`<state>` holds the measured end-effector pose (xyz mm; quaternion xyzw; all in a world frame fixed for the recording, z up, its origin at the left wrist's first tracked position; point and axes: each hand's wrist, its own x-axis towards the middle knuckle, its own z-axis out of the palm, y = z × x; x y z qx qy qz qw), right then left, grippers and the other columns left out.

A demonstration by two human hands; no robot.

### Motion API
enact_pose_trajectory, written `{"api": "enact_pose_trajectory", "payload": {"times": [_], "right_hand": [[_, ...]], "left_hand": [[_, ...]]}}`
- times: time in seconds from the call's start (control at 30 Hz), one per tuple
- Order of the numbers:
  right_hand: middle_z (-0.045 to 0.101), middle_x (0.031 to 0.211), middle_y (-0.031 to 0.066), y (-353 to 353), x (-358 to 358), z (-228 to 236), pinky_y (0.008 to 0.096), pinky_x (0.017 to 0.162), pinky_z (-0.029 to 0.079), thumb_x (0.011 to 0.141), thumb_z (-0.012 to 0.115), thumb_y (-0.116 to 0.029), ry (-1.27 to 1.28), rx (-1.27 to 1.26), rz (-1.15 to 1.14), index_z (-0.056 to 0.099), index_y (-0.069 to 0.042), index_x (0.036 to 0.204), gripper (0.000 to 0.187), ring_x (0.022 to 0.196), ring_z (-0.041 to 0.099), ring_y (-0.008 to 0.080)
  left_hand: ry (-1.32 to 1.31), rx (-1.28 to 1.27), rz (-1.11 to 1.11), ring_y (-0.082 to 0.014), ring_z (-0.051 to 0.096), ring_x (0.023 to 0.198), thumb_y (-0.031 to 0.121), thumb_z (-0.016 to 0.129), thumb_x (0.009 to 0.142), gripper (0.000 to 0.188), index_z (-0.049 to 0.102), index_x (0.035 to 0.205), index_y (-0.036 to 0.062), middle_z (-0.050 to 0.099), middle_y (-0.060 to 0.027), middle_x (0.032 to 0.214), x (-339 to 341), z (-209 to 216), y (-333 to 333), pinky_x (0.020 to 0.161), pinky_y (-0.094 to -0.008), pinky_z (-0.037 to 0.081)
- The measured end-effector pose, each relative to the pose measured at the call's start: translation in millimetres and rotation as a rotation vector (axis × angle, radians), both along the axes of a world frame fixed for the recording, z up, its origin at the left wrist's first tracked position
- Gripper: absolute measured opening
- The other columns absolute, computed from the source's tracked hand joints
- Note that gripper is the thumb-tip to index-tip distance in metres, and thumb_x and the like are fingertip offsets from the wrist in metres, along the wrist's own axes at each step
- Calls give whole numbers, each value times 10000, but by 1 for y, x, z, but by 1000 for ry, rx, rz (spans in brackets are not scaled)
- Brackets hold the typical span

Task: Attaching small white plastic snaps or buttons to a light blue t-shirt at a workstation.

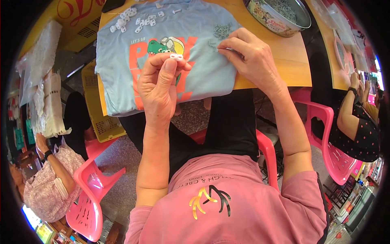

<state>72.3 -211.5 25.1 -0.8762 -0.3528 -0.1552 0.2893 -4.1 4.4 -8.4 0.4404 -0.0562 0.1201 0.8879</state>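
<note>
Between the thumb and fingers of my left hand [158, 87] is a small white plastic piece with two holes [176, 57], held up over the printed front of a light blue T-shirt [115, 81]. My right hand [256, 57] has thumb and forefinger brought together at the shirt's right side, beside a few loose grey bits [213, 44]. Whatever its fingertips pinch is too small to make out. Just beyond them lies a little heap of small grey pieces [222, 31], possibly screws. Several more white plastic pieces [145, 21] are scattered on the shirt's far left.
The shirt is spread over a yellow-brown table [294, 67]. A round tin [280, 26] full of similar grey pieces stands at the far right. Yellow crates [101, 122] are to the left. Pink chairs [91, 195] and other people sit on both sides.
</note>
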Motion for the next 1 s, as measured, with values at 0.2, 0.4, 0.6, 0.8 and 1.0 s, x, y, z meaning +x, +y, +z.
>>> {"api": "enact_pose_trajectory", "payload": {"times": [0.2, 0.4, 0.6, 0.8, 1.0], "right_hand": [[596, 893, 55, 0, 8, 0, 334, 660, 501, 790, 719, -52, -89, -84, 109, 721, -84, 912, 126, 772, 617, 234], [564, 918, 54, 7, 22, 16, 354, 640, 487, 780, 705, -57, -158, -279, 228, 675, -78, 891, 117, 774, 605, 251], [565, 940, 64, 11, 29, 19, 343, 641, 487, 796, 698, -42, -202, -326, 325, 620, -52, 891, 124, 751, 597, 256], [641, 912, 30, 11, 14, 27, 242, 672, 473, 903, 640, -20, 325, 64, 149, 653, -32, 1020, 118, 712, 576, 108], [662, 905, 23, 36, -7, 20, 220, 682, 464, 948, 653, -119, 786, 574, 121, 684, 15, 1085, 194, 730, 567, 78]], "left_hand": [[-13, 1, -16, -192, 655, 862, 89, 592, 987, 117, 627, 1062, 5, 680, -98, 957, 0, 0, 0, 850, -341, 529], [-23, 18, -13, -183, 658, 865, 91, 591, 988, 121, 626, 1067, 7, 683, -86, 971, 1, -1, 0, 848, -341, 527], [-18, -1, -26, -172, 656, 869, 88, 595, 987, 118, 625, 1062, 2, 681, -81, 977, 1, 0, -1, 843, -325, 526], [35, 25, 4, -148, 649, 869, 112, 614, 981, 124, 628, 1046, 7, 678, -75, 958, -1, 2, -2, 821, -294, 526], [78, 157, 33, -95, 628, 836, 121, 629, 974, 117, 629, 1030, 18, 666, -41, 888, -1, 2, -5, 752, -236, 498]]}}
